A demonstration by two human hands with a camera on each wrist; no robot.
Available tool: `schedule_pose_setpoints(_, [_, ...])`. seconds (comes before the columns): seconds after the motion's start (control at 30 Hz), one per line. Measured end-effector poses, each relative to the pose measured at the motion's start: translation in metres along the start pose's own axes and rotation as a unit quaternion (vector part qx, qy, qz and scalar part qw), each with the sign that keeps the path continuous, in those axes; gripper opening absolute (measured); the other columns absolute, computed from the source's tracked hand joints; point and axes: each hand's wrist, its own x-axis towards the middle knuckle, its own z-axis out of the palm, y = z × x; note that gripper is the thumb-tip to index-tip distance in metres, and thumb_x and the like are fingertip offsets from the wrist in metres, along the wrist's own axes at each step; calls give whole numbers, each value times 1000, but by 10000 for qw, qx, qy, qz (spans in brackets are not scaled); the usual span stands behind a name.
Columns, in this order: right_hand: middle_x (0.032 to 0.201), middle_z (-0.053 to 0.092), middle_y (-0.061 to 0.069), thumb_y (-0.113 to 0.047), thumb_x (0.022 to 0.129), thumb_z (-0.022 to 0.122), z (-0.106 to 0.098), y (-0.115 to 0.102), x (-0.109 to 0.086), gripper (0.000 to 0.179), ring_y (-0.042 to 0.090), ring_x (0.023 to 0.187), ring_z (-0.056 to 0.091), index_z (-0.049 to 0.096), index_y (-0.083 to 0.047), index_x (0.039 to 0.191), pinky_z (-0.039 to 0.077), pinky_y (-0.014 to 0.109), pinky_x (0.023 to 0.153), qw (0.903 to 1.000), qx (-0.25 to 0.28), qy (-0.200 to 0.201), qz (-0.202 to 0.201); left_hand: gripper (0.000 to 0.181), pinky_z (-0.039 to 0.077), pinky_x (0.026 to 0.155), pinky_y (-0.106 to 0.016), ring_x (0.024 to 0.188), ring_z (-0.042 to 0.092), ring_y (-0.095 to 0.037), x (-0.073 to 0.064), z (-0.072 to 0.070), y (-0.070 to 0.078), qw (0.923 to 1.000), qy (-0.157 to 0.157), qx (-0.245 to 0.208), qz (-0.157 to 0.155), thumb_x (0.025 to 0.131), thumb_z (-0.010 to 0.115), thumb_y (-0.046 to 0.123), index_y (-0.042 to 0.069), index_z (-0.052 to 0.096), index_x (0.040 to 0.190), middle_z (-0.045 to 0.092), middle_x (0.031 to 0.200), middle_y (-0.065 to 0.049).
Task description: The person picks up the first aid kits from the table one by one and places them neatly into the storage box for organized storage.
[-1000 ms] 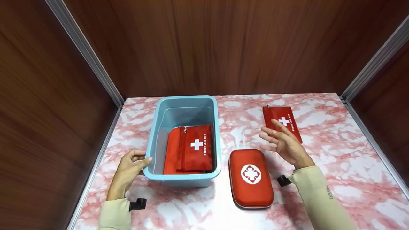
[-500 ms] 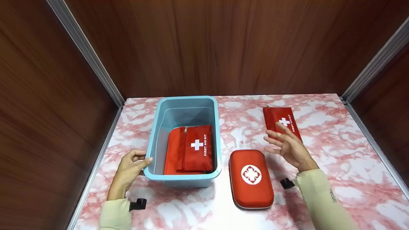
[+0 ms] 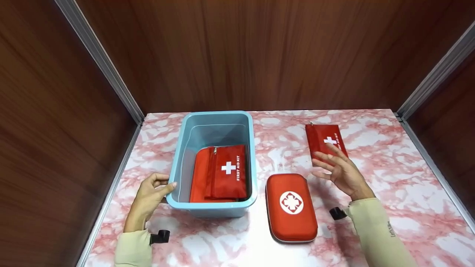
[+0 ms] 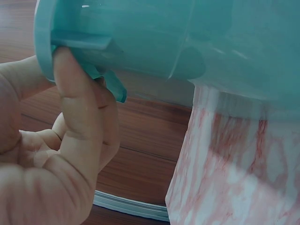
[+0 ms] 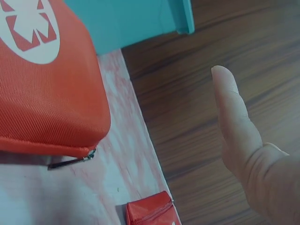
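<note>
My left hand (image 3: 149, 196) pinches the near left rim of a light blue plastic bin (image 3: 211, 205), thumb on top and fingers beneath, as the left wrist view also shows. Inside the bin a red first aid pouch (image 3: 222, 185) with a white cross lies on a flatter orange-red case (image 3: 200, 170), which it partly hides. My right hand (image 3: 343, 176) hovers with fingers spread and holds nothing. Beyond its fingertips lies a second red first aid pouch (image 3: 321, 139), its lower right part hidden by the hand. A hard-shell red first aid case (image 3: 293, 226) stands between the bin and my right hand.
The table (image 3: 207, 244) has a pink and white marbled top. Brown wood-grain panels (image 3: 259, 55) enclose it at the back and both sides, with metal strips (image 3: 107, 70) at the corners. Black wrist cameras (image 3: 160, 236) sit on both sleeves.
My right hand has drifted right and slightly toward me, fingers still spread, now covering the second pouch's lower right part. My left hand, the bin and the cases have stayed in place.
</note>
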Motion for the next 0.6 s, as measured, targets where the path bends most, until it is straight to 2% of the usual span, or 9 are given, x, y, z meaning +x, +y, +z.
schedule_pose_setpoints(0.4, [132,60,9,-13,107,39,-13,-5,-4,40,30,120,61,29,-22,145,56,48,89,9999,75,14,-105,31,56,58,-28,70,65,-13,-1,0,2,10000,2,9,-20,90,68,-5,-10,51,116,63,95,-10])
schedule_pose_setpoints(0.6, [130,62,7,-16,107,42,-21,-8,-5,39,28,119,62,31,-24,144,55,48,90,9997,227,72,-12,29,57,58,-29,71,66,-15,-1,1,0,10000,15,-65,-5,90,68,-6,-10,52,114,64,94,-10])
